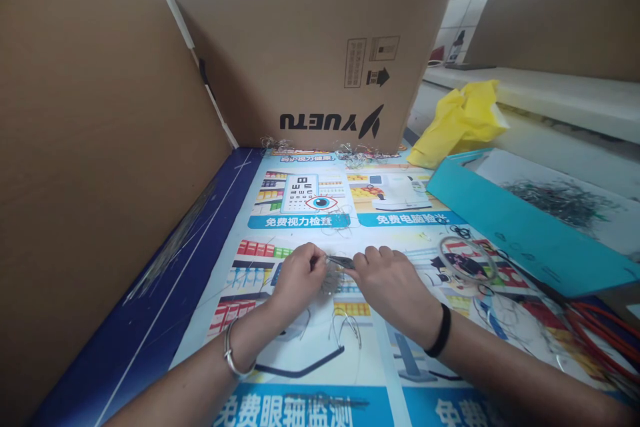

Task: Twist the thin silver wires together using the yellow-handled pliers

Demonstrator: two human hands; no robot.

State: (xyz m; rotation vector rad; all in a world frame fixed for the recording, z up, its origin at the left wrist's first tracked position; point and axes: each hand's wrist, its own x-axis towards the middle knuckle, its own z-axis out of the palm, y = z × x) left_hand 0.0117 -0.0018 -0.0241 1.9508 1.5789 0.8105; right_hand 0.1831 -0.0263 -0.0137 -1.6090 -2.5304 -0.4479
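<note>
Near the middle of the printed sheet, my left hand (300, 275) is pinched around a thin wire piece (327, 257). My right hand (389, 280) is wrapped round small dark pliers (342, 262), whose tip points left and meets the wire beside my left fingertips. A tangle of fine wire (330, 282) lies just below, between the hands. Curved wire pieces (347, 328) rest on the sheet nearer to me. The pliers' handles are mostly hidden in my right palm.
Cardboard panels (310, 47) stand behind and at the left. At the right are a blue box (525, 240) with many small dark pieces, a yellow bag (457, 123), a wire coil (467, 259) and red cords (600, 340). Straight wires (175, 240) lie at the left.
</note>
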